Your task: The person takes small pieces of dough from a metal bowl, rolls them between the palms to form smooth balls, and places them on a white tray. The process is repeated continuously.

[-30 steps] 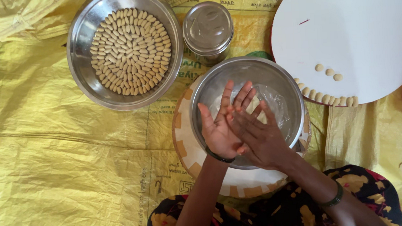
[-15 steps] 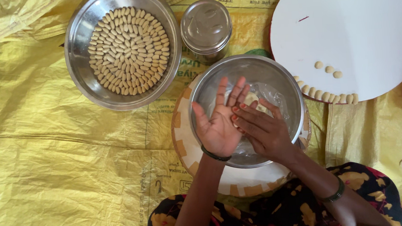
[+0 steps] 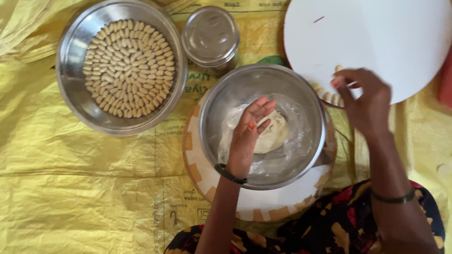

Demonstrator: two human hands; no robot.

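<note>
two hands work. left hand [image 3: 248, 136] lies open on dough [image 3: 272, 132] in the steel bowl [image 3: 219, 98]. right hand [image 3: 363, 100] pinches a small dough piece [image 3: 338, 69] at the white board [image 3: 371, 24] edge.

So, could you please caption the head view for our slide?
Left hand rests on dough in steel bowl; right hand at white board.
</note>
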